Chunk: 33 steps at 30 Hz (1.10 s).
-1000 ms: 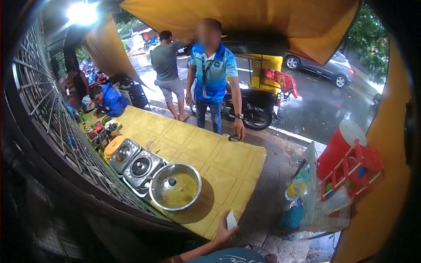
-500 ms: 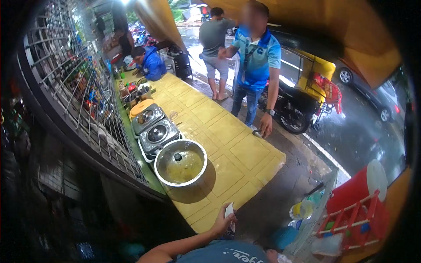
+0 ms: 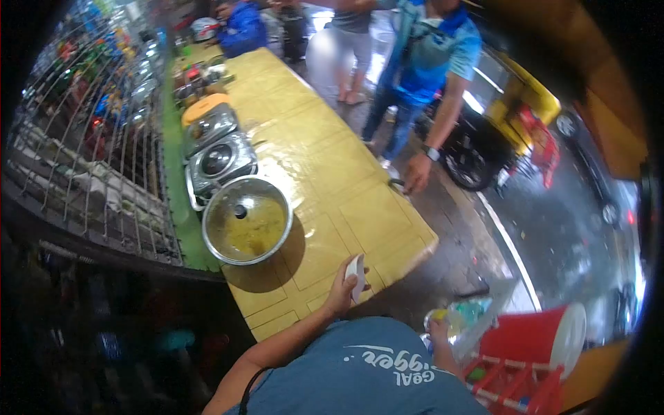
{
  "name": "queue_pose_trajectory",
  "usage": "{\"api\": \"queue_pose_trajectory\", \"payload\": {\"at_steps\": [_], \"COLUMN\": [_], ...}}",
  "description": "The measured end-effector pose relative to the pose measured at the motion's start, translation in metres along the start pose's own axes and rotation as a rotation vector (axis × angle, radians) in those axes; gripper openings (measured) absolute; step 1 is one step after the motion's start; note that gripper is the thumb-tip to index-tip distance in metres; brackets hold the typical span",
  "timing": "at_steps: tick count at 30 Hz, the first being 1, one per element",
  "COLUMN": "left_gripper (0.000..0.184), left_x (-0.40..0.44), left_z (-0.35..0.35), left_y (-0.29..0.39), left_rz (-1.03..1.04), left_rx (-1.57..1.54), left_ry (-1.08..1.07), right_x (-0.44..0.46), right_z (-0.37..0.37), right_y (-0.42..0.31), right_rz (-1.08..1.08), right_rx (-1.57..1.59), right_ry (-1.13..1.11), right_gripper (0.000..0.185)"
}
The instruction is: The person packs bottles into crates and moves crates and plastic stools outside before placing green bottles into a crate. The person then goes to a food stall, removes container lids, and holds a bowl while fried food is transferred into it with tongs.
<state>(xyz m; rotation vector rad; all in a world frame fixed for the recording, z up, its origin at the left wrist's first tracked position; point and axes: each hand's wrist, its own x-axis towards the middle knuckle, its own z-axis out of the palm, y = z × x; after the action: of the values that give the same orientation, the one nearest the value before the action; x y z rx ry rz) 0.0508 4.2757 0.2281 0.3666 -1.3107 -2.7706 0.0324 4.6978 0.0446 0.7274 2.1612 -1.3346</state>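
Note:
My left hand (image 3: 342, 287) is closed around a thin white piece (image 3: 355, 277) that looks like folded paper, above the near end of the yellow-covered table (image 3: 332, 159). To its left on the table stands a big metal pot (image 3: 282, 252) under a glass lid with a black knob; yellowish food shows through. My right hand (image 3: 438, 333) is low on the right, beside clear plastic bottles (image 3: 470, 312), one with yellow on it. Its fingers are small and blurred, so whether it holds anything is unclear.
Lidded metal food trays (image 3: 220, 159), an orange lid (image 3: 205, 107) and jars line the table by a wire grille (image 3: 104, 152). A person in a blue shirt (image 3: 432, 52) stands across the table, one hand at its edge. A red bucket (image 3: 522, 339) and red rack (image 3: 512, 387) stand right.
My view has tilted down and shifted. My right hand has moved out from beside my body toward the bottles. My left hand still holds the white piece, now nearer the table's end.

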Motion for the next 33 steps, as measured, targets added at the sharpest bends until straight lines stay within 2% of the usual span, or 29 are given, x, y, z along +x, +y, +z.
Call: {"api": "queue_pose_trajectory", "payload": {"at_steps": [3,5,9,10,11,13,14,17,18,19,20,21,22,24,26,28,30,32,33], "left_gripper": [0.093,0.076,0.076,0.076,0.076,0.082,0.082,0.085,0.085,0.087,0.087,0.087,0.087,0.085,0.083,0.077,0.076,0.073,0.073], "left_x": [0.015,0.023,0.045,0.053,0.063,0.076,0.080,0.095,0.098,0.099,0.097,0.099,0.097,0.090,0.083,0.075,0.068,0.055,0.052], "left_z": [-0.002,-0.005,0.003,0.014,0.023,0.038,0.047,0.093,0.107,0.108,0.111,0.120,0.120,0.127,0.125,0.118,0.108,0.083,0.072], "left_y": [-0.008,-0.019,-0.049,-0.055,-0.068,-0.079,-0.078,-0.090,-0.087,-0.092,-0.092,-0.086,-0.087,-0.079,-0.072,-0.066,-0.049,-0.036,-0.025], "left_rz": [0.091,0.095,0.220,0.259,0.270,0.321,0.318,0.375,0.358,0.359,0.354,0.370,0.429,0.504,0.574,0.678,0.743,0.804,0.803], "left_rx": [0.021,-0.040,-0.192,-0.151,-0.144,-0.340,-0.319,-0.556,-0.610,-0.634,-0.565,-0.613,-0.645,-0.632,-0.654,-0.644,-0.678,-0.674,-0.680], "left_ry": [0.132,0.202,0.347,0.427,0.448,0.607,0.614,0.629,0.689,0.662,0.638,0.714,0.689,0.655,0.639,0.838,0.854,0.906,0.910], "right_x": [0.064,0.108,0.215,0.242,0.269,0.318,0.340,0.395,0.405,0.415,0.392,0.426,0.391,0.372,0.307,0.260,0.216,0.170,0.145], "right_z": [-0.014,-0.017,-0.024,-0.031,-0.038,-0.050,-0.052,-0.056,-0.060,-0.053,-0.052,-0.044,-0.036,-0.007,0.016,0.043,0.071,0.103,0.122], "right_y": [0.002,-0.015,-0.068,-0.086,-0.103,-0.146,-0.169,-0.245,-0.272,-0.279,-0.314,-0.308,-0.343,-0.360,-0.398,-0.411,-0.422,-0.428,-0.434], "right_rz": [-0.013,0.014,0.002,-0.014,-0.033,-0.080,-0.105,-0.386,-0.637,-0.751,-0.785,-0.857,-0.640,-0.810,-0.873,-0.997,-1.029,-1.018,-1.017], "right_rx": [-0.155,-0.267,-0.428,-0.448,-0.464,-0.472,-0.461,-0.514,-0.834,-0.680,-0.764,-0.788,-0.647,-0.437,-0.414,-0.349,-0.344,-0.406,-0.412], "right_ry": [-0.145,-0.232,-0.354,-0.365,-0.361,-0.328,-0.303,-0.258,-0.195,-0.150,-0.182,-0.159,-0.285,-0.211,-0.278,-0.404,-0.633,-0.783,-0.784], "right_gripper": [0.026,0.025,0.022,0.021,0.021,0.020,0.019,0.026,0.037,0.042,0.045,0.042,0.039,0.035,0.031,0.030,0.023,0.013,0.013]}}
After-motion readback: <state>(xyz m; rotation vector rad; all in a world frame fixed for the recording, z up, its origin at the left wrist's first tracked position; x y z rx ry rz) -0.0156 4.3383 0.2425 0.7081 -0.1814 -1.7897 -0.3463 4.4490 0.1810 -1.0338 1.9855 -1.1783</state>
